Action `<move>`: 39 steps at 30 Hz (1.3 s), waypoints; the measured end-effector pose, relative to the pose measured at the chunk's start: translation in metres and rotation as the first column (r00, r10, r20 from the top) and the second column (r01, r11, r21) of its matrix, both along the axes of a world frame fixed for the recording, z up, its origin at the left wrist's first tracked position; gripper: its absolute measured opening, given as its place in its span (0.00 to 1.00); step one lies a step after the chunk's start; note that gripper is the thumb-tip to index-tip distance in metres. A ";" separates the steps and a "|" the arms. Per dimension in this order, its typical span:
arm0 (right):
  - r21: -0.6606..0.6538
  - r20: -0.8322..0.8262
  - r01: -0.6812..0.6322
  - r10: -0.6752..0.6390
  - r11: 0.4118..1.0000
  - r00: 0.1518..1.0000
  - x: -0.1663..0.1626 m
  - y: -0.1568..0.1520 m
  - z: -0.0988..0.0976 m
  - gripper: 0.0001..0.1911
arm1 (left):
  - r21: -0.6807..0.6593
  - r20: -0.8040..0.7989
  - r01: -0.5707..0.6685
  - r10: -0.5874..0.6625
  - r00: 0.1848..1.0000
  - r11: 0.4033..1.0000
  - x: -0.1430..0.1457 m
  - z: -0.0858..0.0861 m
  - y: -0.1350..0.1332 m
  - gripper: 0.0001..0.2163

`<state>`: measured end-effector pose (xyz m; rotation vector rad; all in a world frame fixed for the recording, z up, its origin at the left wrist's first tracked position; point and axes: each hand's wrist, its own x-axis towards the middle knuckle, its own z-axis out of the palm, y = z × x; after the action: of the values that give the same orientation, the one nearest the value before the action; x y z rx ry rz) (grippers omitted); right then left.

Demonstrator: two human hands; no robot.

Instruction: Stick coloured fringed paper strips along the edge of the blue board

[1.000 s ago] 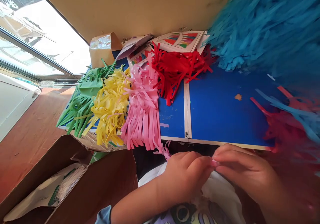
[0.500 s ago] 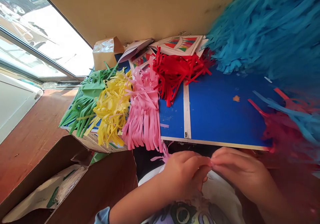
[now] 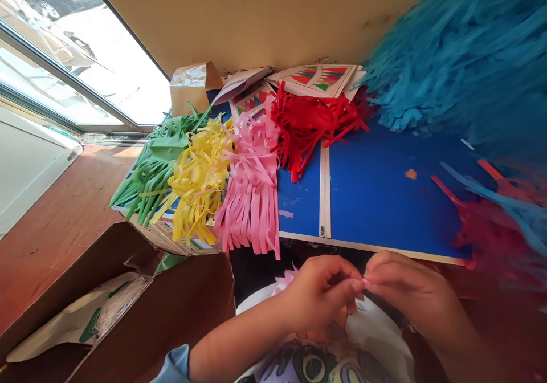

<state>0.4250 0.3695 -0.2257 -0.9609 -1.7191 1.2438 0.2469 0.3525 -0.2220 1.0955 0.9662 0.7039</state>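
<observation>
My left hand (image 3: 322, 289) and my right hand (image 3: 399, 280) meet fingertip to fingertip over my lap, just in front of the table edge. Both pinch a thin twist of pink paper, of which only a sliver shows between them. Behind my left wrist, pink fringed strips (image 3: 285, 279) stick out; they look like part of the same fringed paper, mostly hidden by the hand. On the blue table (image 3: 367, 195) nearby lies a stack of pink fringed paper (image 3: 252, 200), its strips hanging over the edge.
Yellow fringe (image 3: 200, 172), green fringe (image 3: 160, 158) and red fringe (image 3: 303, 123) lie along the table. Printed cards (image 3: 320, 78) and a brown paper bag (image 3: 194, 89) stand by the wall. Blue fringe (image 3: 444, 69) fills the upper right. An open cardboard box (image 3: 171, 314) sits lower left.
The view has shifted slightly. My left fingers have opened out a little at the pinch, and the pink strips behind my left wrist have drawn in closer to the hand.
</observation>
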 end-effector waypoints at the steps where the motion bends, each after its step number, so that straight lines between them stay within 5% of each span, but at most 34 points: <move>1: -0.004 0.010 -0.009 0.009 1.000 1.000 0.001 0.000 -0.001 0.06 | 0.028 -0.029 -0.006 0.007 1.000 1.000 0.000 0.000 0.000 0.12; 9: -0.042 0.066 -0.042 0.045 0.998 0.997 0.004 0.004 -0.014 0.08 | 0.090 -0.207 -0.055 0.072 0.976 0.994 0.003 -0.002 -0.001 0.08; 14: -0.126 -0.014 0.023 -0.025 0.992 1.000 0.002 0.003 -0.012 0.05 | 0.265 -0.300 -0.023 0.105 0.948 0.964 0.004 -0.007 -0.001 0.07; 21: -0.137 0.105 0.097 -0.083 0.986 0.991 0.001 -0.003 -0.010 0.03 | 0.504 -0.463 0.072 0.199 0.863 0.861 0.002 -0.010 0.000 0.07; 29: -0.108 0.200 0.116 -0.093 0.987 0.975 0.002 -0.003 -0.003 0.06 | 0.648 -0.433 0.125 0.229 0.872 0.751 0.005 -0.013 0.002 0.10; 39: -0.009 0.323 0.054 -0.048 0.999 0.945 0.005 0.000 0.002 0.09 | 0.494 -0.415 0.097 0.136 0.900 0.864 -0.002 -0.011 0.005 0.06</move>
<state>0.4298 0.3693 -0.2238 -1.2681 -1.9206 1.1151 0.2453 0.3571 -0.2332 1.7682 1.2105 0.7666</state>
